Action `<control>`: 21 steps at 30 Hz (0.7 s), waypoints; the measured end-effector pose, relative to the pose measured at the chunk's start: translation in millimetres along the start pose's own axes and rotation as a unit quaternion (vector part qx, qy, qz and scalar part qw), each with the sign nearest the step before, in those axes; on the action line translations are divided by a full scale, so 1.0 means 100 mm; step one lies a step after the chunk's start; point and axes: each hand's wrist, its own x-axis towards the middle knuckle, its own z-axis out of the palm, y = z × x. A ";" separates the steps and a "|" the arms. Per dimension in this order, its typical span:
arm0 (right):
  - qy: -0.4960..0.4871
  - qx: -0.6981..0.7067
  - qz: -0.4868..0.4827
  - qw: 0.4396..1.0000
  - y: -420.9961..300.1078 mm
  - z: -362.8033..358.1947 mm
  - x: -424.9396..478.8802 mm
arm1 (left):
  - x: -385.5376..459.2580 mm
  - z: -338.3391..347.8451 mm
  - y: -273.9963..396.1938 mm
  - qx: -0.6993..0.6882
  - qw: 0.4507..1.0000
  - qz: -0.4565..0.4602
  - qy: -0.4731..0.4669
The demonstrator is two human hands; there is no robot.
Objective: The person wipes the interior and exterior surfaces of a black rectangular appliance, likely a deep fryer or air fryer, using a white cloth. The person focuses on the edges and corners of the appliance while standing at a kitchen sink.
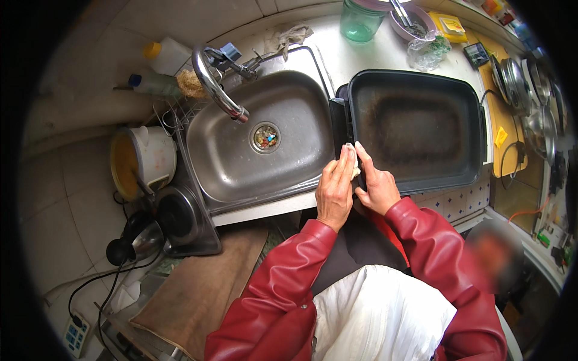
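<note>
A deep rectangular black pan [420, 122] lies on the counter right of the sink, its inside bottom stained brown. My left hand [335, 194] holds a pale, folded cloth [355, 170] against the pan's left side near the front corner. Just to the right, my right hand [380, 187] grips that same corner, index finger along the rim and thumb low on the outside. The fingers of my left hand cover part of the cloth. Left of the pan is a stainless steel sink [289, 176] with bits of food in its drain strainer [265, 138].
A chrome faucet [210, 85] arches over the sink. A green glass jar [360, 22], a bowl [417, 22] and a plastic bag [429, 50] stand behind the pan. Rightward are a wooden board [499, 117] and metal lids [515, 85]. A rice cooker [156, 151] sits left.
</note>
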 end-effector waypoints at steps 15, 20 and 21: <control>0.006 -0.001 -0.001 1.000 0.03 0.02 0.00 | 0.25 -0.09 0.03 0.082 0.995 0.007 -0.049; 0.009 -0.002 -0.012 1.000 0.06 0.04 -0.02 | 0.53 -0.04 0.04 0.085 0.996 -0.003 -0.009; 0.017 0.001 -0.018 1.000 0.10 0.05 -0.03 | 0.34 -0.04 0.09 0.079 0.997 -0.015 -0.023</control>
